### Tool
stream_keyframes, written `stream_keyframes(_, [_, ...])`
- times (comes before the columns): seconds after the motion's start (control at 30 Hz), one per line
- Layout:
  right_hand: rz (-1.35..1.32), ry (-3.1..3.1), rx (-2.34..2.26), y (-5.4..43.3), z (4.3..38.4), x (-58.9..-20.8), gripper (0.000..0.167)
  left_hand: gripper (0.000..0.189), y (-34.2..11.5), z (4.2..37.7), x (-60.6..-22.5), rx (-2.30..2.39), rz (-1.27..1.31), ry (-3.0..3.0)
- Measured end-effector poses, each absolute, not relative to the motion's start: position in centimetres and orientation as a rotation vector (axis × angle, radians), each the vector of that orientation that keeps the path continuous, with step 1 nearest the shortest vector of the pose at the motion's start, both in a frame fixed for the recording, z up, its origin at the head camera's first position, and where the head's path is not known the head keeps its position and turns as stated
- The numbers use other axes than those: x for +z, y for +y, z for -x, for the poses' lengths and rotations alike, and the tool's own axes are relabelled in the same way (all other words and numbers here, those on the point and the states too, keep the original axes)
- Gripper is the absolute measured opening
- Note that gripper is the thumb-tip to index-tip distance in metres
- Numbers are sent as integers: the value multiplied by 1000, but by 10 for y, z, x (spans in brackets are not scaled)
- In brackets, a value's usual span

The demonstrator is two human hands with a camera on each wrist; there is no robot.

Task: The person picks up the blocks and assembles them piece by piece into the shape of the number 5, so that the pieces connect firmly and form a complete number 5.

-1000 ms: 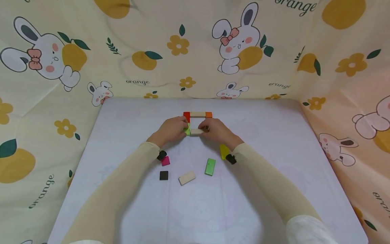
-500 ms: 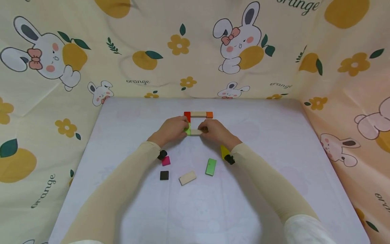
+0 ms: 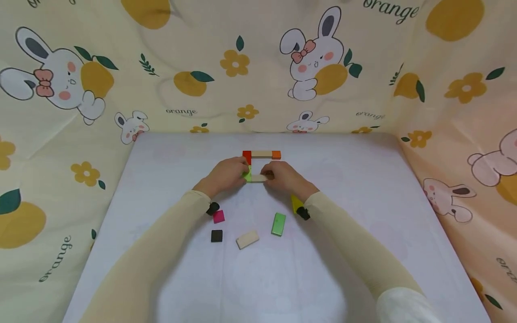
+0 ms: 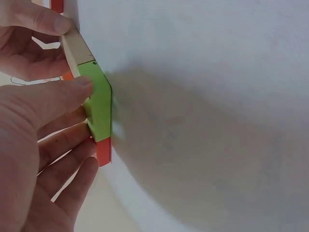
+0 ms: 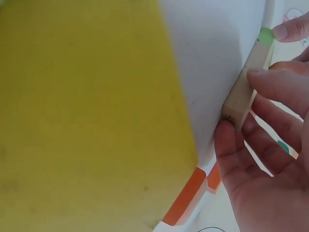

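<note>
My left hand [image 3: 227, 176] pinches a light green block [image 4: 99, 106] between thumb and fingers. The plain wooden block [image 5: 246, 89] is gripped by my right hand [image 3: 286, 176], one fingertip at its end face. These two blocks meet end to end, forming a corner in the head view. Behind the green one lies a red block [image 3: 247, 155], in line with it. A second plain wooden block [image 3: 261, 154] runs from the red one to an orange block [image 3: 276, 154] at the back. Together they outline part of a rectangle, its right side partly behind my right hand.
Nearer on the white table [image 3: 258, 287] lie a pink block [image 3: 218, 216], a black block [image 3: 216, 236], a loose wooden block [image 3: 247, 240] and a green block [image 3: 278, 224]. A yellow block [image 3: 296, 204] sits under the right wrist, filling much of that wrist's view [image 5: 87, 116]. Patterned cloth surrounds the table.
The head view has shifted slightly. Both hands keep their grips at the blocks, and the block layout looks the same.
</note>
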State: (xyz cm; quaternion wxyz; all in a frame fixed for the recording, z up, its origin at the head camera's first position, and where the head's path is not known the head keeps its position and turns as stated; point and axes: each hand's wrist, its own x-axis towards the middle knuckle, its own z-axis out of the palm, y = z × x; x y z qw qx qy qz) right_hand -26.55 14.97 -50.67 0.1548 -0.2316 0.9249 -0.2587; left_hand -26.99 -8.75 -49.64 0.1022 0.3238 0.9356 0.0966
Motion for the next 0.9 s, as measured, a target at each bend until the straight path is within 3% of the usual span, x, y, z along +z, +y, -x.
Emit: stream_keyframes(0.9, [426, 2754, -1181, 227, 267, -480, 31, 36, -76, 281, -483, 595, -856, 2809])
